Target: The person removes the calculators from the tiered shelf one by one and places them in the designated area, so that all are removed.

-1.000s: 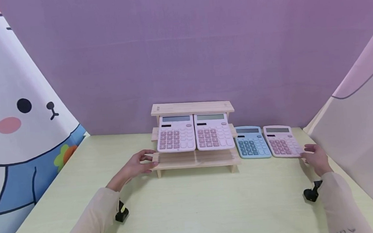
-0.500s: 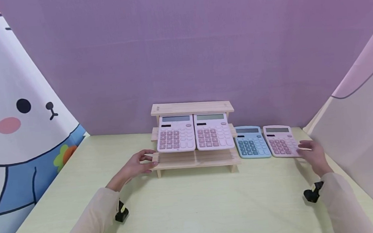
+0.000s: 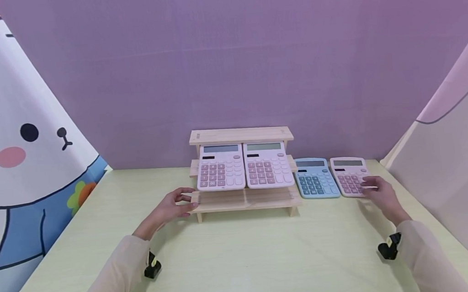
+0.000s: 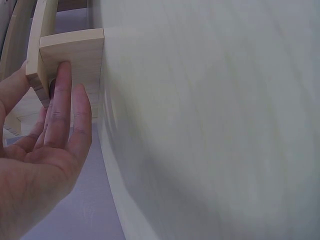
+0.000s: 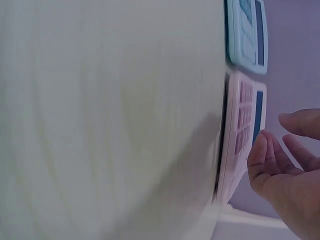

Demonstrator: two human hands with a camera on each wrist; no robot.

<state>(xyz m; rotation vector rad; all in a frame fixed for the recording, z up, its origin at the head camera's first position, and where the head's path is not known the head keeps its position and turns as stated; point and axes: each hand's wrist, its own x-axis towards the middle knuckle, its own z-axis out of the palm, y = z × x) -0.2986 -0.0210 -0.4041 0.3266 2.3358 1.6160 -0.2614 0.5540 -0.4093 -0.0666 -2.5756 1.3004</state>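
Note:
A wooden tiered shelf (image 3: 246,200) stands at the back of the table. Two pink calculators, one at left (image 3: 220,167) and one at right (image 3: 268,165), lean side by side on it. The left hand (image 3: 172,208) pinches the left end of the bottom board; in the left wrist view the hand (image 4: 55,135) has its thumb on the board (image 4: 36,60) and fingers beneath. Flat on the table lie a blue calculator (image 3: 316,178) and a third pink one (image 3: 349,173). Above this one's right side is the right hand (image 3: 384,197), fingers loosely bent and holding nothing.
Behind the pale table (image 3: 243,260) hangs a purple cloth (image 3: 235,63). A cartoon-printed cloth (image 3: 26,180) borders the left side, and a light cloth (image 3: 458,160) the right. The shelf's top board (image 3: 241,135) carries nothing.
The right hand has shifted left, from the right edge of the pink calculator on the table to over its keys. The left hand, the shelf and the calculators have not visibly moved.

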